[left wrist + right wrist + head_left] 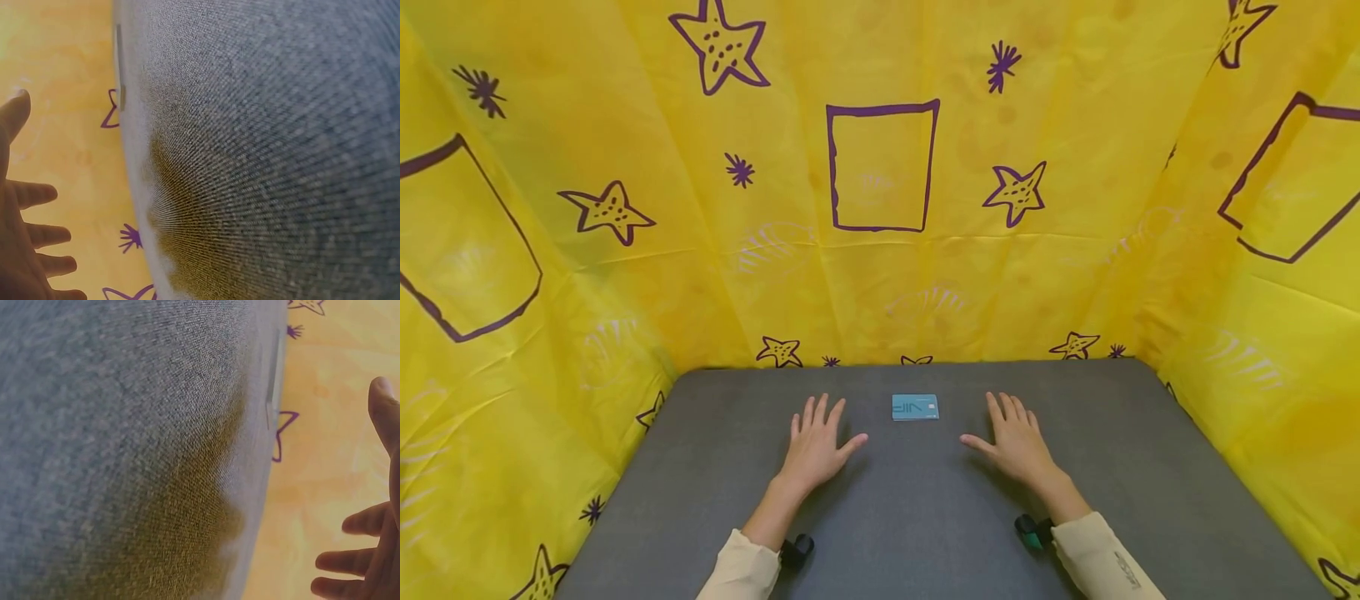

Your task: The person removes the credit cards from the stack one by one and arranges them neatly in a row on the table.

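A teal card [915,407] with "VIP" lettering lies flat near the far part of the grey table [910,517], its print reading upside down in the head view. To its left, my left hand [815,450] is spread with fingers straight and thumb pointing toward the card, holding nothing. On the other side, my right hand [1017,442] is likewise spread, thumb toward the card and nothing in it. Both hands are apart from the card. In the left wrist view the card [120,69] shows only as a thin edge; the left fingers [47,234] are extended.
Yellow cloth [880,283] printed with purple starfish and frames hangs behind the table and along both sides. A dark wrist strap mount [797,550] sits at the left wrist, and another mount [1033,531] at the right wrist. Both sleeves are cream.
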`<control>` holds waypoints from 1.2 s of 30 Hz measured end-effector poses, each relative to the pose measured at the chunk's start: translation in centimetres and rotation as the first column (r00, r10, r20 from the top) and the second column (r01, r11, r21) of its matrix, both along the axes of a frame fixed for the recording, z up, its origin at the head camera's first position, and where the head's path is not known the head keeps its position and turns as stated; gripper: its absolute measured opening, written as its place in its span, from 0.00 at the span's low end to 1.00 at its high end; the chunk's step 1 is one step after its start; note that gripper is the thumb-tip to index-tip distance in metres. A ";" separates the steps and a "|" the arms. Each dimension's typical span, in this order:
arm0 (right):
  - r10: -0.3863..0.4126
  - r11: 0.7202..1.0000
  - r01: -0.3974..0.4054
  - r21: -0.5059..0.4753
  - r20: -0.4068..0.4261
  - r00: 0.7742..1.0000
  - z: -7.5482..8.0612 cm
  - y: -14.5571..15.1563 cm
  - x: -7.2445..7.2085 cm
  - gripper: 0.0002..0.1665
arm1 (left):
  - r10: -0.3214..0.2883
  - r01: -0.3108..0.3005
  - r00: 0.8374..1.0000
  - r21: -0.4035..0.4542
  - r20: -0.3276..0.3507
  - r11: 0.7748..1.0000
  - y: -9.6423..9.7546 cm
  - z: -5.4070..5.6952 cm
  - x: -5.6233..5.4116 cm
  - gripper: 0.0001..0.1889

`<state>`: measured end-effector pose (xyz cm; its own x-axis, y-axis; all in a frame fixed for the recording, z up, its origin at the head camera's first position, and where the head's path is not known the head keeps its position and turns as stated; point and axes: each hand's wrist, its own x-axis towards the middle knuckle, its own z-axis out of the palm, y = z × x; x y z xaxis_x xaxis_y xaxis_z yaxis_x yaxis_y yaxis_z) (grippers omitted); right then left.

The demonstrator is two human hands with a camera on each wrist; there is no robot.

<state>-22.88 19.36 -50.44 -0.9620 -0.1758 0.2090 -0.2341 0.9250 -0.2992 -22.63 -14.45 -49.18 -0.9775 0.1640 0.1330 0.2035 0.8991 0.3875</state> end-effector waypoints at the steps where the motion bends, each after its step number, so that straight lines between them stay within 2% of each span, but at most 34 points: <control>1: 0.003 1.000 -0.003 -0.004 0.001 1.000 0.0 -0.1 -0.1 0.57 | -0.002 0.002 1.000 0.002 0.004 1.000 0.0 -0.1 -0.1 0.42; 8: 0.039 0.999 -0.038 -0.035 0.029 0.999 -0.3 -0.5 -1.3 0.54 | -0.003 0.002 0.999 0.012 0.043 1.000 -0.3 -0.5 -1.3 0.42; 14: 0.068 0.996 -0.064 -0.065 0.066 0.995 -0.8 -0.7 -2.0 0.54 | -0.018 0.016 0.997 0.032 0.078 0.999 -0.2 -0.9 -1.9 0.42; 19: 0.086 0.993 -0.080 -0.085 0.078 0.993 -0.8 -1.1 -2.4 0.54 | -0.041 0.037 0.996 0.049 0.082 0.998 0.0 -1.2 -2.4 0.42; 25: 0.112 0.989 -0.100 -0.108 0.116 0.987 -0.9 -1.6 -3.0 0.53 | -0.065 0.054 0.994 0.112 0.094 0.992 0.3 -1.5 -2.9 0.41; 32: 0.125 0.985 -0.106 -0.138 0.132 0.983 -0.8 -2.3 -3.9 0.52 | -0.108 0.096 0.992 0.175 0.061 0.980 0.6 -2.0 -3.7 0.41; 36: 0.137 0.981 -0.114 -0.154 0.148 0.979 -0.6 -2.9 -4.4 0.51 | -0.106 0.089 0.990 0.177 0.088 0.980 1.0 -2.2 -4.4 0.41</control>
<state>-27.30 16.49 -51.01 -0.9568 -0.2768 0.0890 -0.2854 0.8356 -0.4693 -27.06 -13.50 -51.42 -0.9675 0.2420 0.0729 0.2408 0.7951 0.5567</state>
